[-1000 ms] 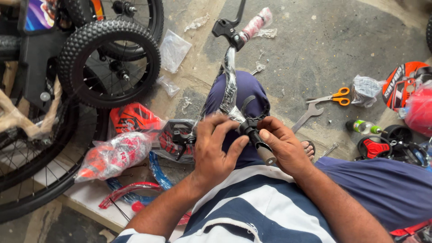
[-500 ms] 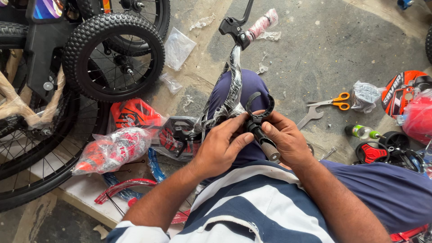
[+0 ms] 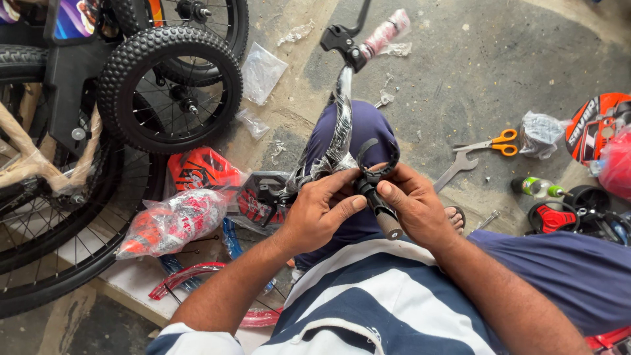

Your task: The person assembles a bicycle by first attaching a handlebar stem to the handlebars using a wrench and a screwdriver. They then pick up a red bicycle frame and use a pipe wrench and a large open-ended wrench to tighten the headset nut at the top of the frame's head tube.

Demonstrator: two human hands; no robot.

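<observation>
A plastic-wrapped bicycle handlebar (image 3: 342, 125) lies across my knee, its far end carrying a black brake lever (image 3: 338, 38) and a pink-wrapped grip (image 3: 388, 29). My left hand (image 3: 319, 213) holds the near end of the bar where the wrap is bunched. My right hand (image 3: 414, 207) grips a black brake lever clamp (image 3: 374, 177) and the bare bar end (image 3: 388, 220) that sticks out between both hands.
A small knobby bicycle wheel (image 3: 171, 89) and larger wheels stand at left. Red wrapped parts (image 3: 174, 220) lie on the floor by my left arm. Orange-handled scissors (image 3: 493, 142), a spanner (image 3: 457, 169), a small bottle (image 3: 536, 187) and a red helmet (image 3: 595, 121) lie at right.
My hands have shifted slightly along the bar's near end; the black lever clamp now sits nearer the bar end, which shows more between my hands. The view moved a little.
</observation>
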